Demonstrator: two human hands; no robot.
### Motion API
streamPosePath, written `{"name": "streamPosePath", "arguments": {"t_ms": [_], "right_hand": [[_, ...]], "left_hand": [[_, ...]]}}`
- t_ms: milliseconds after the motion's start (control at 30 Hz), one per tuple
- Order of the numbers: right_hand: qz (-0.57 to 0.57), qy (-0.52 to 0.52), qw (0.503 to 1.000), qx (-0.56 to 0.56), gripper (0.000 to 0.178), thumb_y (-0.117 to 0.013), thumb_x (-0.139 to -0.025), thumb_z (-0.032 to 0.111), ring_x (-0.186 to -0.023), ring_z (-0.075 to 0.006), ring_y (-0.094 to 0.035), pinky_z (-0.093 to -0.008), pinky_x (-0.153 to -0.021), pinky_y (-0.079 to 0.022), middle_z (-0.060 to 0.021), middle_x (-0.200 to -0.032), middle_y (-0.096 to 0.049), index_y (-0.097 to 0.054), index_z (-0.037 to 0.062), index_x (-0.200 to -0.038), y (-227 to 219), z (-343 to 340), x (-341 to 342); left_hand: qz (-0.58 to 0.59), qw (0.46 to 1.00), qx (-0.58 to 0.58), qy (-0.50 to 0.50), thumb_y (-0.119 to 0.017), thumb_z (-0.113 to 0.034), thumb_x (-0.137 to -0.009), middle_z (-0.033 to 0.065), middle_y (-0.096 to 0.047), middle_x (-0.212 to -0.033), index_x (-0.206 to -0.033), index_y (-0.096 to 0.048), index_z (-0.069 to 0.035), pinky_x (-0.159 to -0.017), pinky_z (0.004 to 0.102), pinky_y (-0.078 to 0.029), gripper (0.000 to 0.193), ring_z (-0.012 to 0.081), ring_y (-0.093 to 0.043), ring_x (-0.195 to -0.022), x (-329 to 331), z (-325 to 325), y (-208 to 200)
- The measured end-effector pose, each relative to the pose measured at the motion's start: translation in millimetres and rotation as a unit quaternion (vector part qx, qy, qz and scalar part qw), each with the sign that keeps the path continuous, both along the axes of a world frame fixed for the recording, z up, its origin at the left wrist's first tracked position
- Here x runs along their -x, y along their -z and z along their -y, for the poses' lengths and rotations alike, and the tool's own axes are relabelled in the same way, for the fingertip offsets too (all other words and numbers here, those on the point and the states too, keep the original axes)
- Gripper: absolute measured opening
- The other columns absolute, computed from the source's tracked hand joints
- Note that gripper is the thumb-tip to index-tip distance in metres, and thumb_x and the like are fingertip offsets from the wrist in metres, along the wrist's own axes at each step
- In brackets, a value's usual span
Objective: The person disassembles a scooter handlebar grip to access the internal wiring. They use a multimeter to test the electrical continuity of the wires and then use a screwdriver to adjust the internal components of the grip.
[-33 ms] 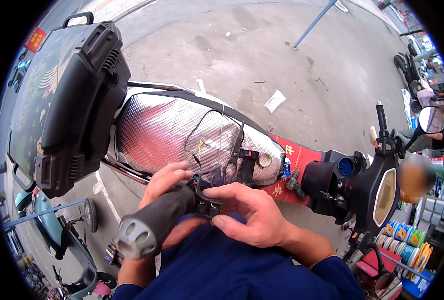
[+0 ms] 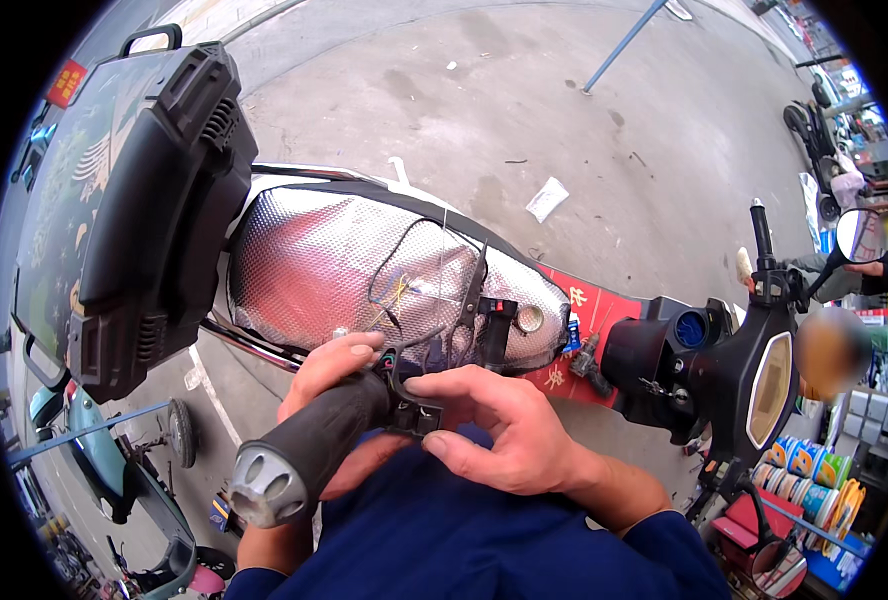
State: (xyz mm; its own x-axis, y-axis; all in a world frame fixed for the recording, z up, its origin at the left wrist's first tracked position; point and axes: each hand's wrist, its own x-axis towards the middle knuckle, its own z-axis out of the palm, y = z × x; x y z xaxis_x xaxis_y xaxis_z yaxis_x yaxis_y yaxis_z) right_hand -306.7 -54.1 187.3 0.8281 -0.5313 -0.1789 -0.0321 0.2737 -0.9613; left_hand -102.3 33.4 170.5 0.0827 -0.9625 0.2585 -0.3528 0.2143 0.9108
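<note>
My left hand point(image 2: 326, 372) is wrapped round a black rubber handlebar grip point(image 2: 336, 432) with a silver slotted end cap, which hides part of the fingers. At the grip's inner end is a black plastic housing point(image 2: 416, 412), with some wires at its opening. My right hand point(image 2: 509, 425) pinches this housing between thumb and forefinger. Beyond my hands lies a scooter seat in a silver quilted cover point(image 2: 314, 255). On it rest thin loose wires point(image 2: 396, 292), a pliers-like dark tool point(image 2: 474, 295) and a black strap-like piece with a red part point(image 2: 497, 330).
A large black top box point(image 2: 164, 220) stands at the left. To the right are a power drill point(image 2: 589, 368) on the red footboard mat point(image 2: 564, 390) and the scooter's handlebar column point(image 2: 734, 370). A teal scooter point(image 2: 99, 445) is at lower left, wire spools point(image 2: 814, 470) at lower right.
The grip's silver end has tipped slightly, showing more of its face. Both hands keep their hold, and the whole view has shifted a little.
</note>
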Motion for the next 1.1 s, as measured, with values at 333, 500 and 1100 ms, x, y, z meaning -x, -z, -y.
{"name": "streamPosePath", "arguments": {"t_ms": [333,500,1100], "right_hand": [[-0.023,0.079,0.993,0.084,0.041,-0.071,-0.084,0.009,-0.083,-0.0136,-0.066,-0.0277,-0.076,-0.053,-0.0101,-0.099,-0.066,-0.059,-0.0016,-0.122,0,-5,-30],[-0.032,0.081,0.99,0.114,0.041,-0.07,-0.085,0.009,-0.081,-0.0129,-0.065,-0.0273,-0.074,-0.053,-0.0096,-0.096,-0.066,-0.059,-0.0018,-0.122,0,-4,-32],[0.027,0.114,0.984,-0.131,0.036,-0.057,-0.1,0.019,-0.082,-0.0163,-0.062,-0.0293,-0.069,-0.053,-0.0131,-0.105,-0.063,-0.047,-0.0037,-0.126,5,6,-35]], "left_hand": [[-0.024,1.0,0.002,-0.013,-0.092,-0.017,-0.062,0.0182,-0.057,-0.119,-0.116,-0.053,-0.007,-0.09,0.0418,-0.05,0.067,0.0317,-0.06,-0.106,-25,7,3],[-0.035,0.999,-0.012,-0.007,-0.092,-0.016,-0.061,0.0175,-0.058,-0.114,-0.113,-0.055,-0.006,-0.087,0.0409,-0.051,0.064,0.031,-0.061,-0.102,-29,9,2],[-0.388,0.883,-0.261,-0.037,-0.071,-0.008,-0.085,0.0048,-0.061,-0.101,-0.128,-0.048,0.003,-0.081,0.0253,-0.049,0.051,0.0109,-0.061,-0.083,-17,23,-13]]}}
